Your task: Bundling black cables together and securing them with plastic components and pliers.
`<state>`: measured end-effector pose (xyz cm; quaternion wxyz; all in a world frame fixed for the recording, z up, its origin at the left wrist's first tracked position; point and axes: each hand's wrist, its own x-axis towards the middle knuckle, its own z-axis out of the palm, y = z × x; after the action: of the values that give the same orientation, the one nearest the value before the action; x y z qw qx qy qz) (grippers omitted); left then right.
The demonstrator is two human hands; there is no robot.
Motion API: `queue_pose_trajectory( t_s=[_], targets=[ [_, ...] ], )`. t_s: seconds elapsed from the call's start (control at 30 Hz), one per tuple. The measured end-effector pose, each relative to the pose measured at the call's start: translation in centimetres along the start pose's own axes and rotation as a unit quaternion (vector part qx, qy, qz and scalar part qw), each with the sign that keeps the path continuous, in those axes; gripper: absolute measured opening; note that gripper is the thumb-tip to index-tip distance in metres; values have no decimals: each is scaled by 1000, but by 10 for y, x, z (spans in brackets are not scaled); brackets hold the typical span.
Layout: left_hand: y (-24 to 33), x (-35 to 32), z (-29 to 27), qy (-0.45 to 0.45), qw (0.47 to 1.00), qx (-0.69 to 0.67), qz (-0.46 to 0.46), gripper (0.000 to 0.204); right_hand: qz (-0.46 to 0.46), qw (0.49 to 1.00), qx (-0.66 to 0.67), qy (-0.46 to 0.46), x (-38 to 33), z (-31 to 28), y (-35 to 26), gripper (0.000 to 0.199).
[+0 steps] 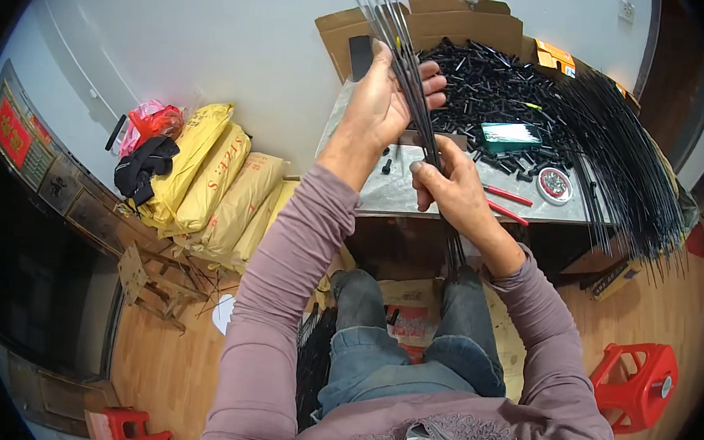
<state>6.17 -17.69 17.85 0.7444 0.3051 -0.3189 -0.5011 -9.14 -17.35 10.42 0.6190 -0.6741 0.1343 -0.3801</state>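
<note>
Thin rods (418,101) — pinched in right hand (458,195), crossing loosely open left hand (383,98) — seemingly mid-adjustment; next, perhaps needing firmer left grip.

The worktop (375,192) carries heaped parts (482,90) along its back edge; rods (630,159) overhang the front right corner; a dish (567,196) lies left of them.

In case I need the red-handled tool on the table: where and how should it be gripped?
Probably by both red handles, coming from the right front: they splay apart toward the right, near the table's front edge, in plain view. The right hand hides the tool's other end, so its shape can't be judged.
</note>
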Motion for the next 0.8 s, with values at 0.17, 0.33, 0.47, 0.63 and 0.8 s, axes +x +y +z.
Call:
queue_pose_trajectory(
  t_s=[0.17,0.33,0.47,0.63,0.8],
  targets=[
    [-6,-15,-3,-20,975,221,-3,35,-15,993,114,12,5,-15,-5,25],
    [-3,-22,2,38,979,200,-4,22,-7,995,93,21,8,-16,-3,23],
    [-16,-18,2,35,993,116,11,22,-20,993,116,27,10,-17,-1,20],
    [-18,-17,4,61,995,83,-18,22,24,997,79,-1,8,-24,-11,16],
    [-25,-16,5,41,997,65,-7,26,2,998,59,33,8,-18,-7,15]
  ],
)
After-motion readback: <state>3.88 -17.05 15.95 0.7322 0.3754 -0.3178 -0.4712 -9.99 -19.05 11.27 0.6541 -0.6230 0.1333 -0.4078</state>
